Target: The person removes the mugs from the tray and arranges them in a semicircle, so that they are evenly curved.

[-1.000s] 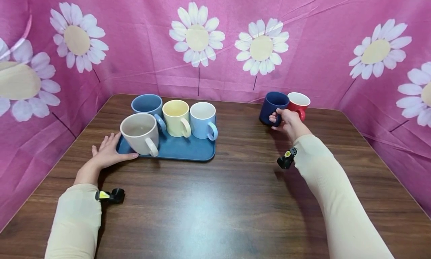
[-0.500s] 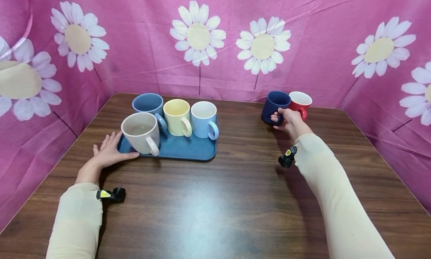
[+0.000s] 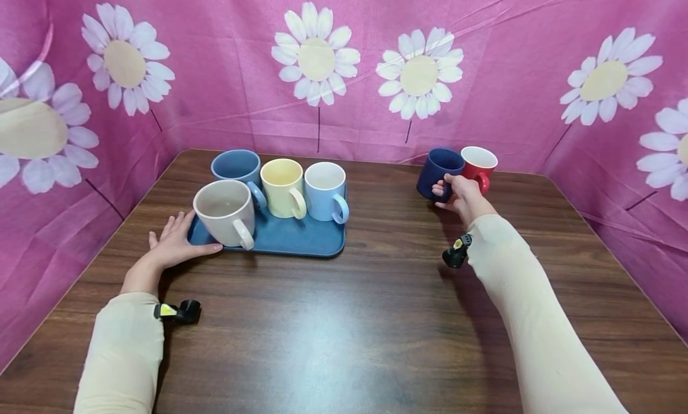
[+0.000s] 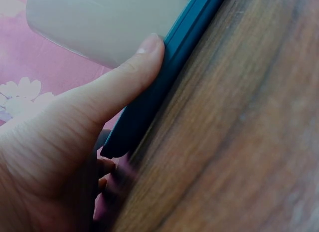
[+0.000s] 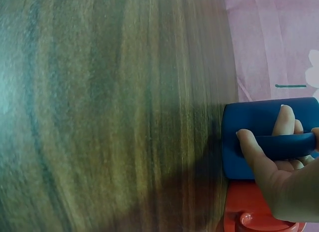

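My right hand (image 3: 463,194) grips the handle of a navy blue mug (image 3: 432,176) at the back right, its fingers curled through the handle. In the right wrist view the navy mug (image 5: 239,157) stands beside a red mug (image 5: 244,199), close to it. My left hand (image 3: 171,244) lies at the near left corner of a blue tray (image 3: 292,241), fingers spread along the side and thumb on the front rim. A large light grey mug (image 3: 217,214) stands on the tray by that hand. The left wrist view shows the thumb (image 4: 134,67) against the tray's edge.
Behind the grey mug on the tray are a blue mug (image 3: 236,165), a yellow mug (image 3: 278,193) and a light blue mug (image 3: 321,196). Brown wooden table (image 3: 376,318) surface lies in front. A pink flowered cloth (image 3: 365,127) borders the back and sides.
The navy mug's rim sits very slightly lower than half a second ago, with my right hand still on its handle. My left hand and the tray stay in place.
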### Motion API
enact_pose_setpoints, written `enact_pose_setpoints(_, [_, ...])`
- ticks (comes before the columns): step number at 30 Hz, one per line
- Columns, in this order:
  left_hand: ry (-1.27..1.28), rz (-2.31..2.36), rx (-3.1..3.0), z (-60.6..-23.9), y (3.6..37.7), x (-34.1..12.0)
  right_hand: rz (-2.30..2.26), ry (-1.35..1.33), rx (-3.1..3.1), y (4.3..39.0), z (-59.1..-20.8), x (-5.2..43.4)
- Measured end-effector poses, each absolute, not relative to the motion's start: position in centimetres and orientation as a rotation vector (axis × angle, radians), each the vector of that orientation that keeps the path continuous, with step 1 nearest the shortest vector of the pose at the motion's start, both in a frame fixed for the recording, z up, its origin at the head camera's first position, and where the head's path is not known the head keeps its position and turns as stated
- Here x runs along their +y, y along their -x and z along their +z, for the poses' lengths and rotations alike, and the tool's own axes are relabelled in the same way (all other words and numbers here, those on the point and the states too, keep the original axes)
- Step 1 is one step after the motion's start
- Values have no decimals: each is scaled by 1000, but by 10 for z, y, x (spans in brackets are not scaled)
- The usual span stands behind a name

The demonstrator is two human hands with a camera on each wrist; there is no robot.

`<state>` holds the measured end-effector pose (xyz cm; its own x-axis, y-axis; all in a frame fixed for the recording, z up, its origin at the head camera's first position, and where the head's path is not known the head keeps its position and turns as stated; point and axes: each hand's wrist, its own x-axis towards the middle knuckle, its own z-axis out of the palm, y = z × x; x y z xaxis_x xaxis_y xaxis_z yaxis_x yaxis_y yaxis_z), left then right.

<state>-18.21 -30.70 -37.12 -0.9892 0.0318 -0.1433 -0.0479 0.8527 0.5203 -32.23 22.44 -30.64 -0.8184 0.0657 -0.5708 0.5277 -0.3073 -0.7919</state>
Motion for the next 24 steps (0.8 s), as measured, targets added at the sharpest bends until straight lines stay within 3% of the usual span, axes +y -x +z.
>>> enact_pose_setpoints(24, [16,810,2885,-371,182,-307,-2193,-695,1748,315,-306,225])
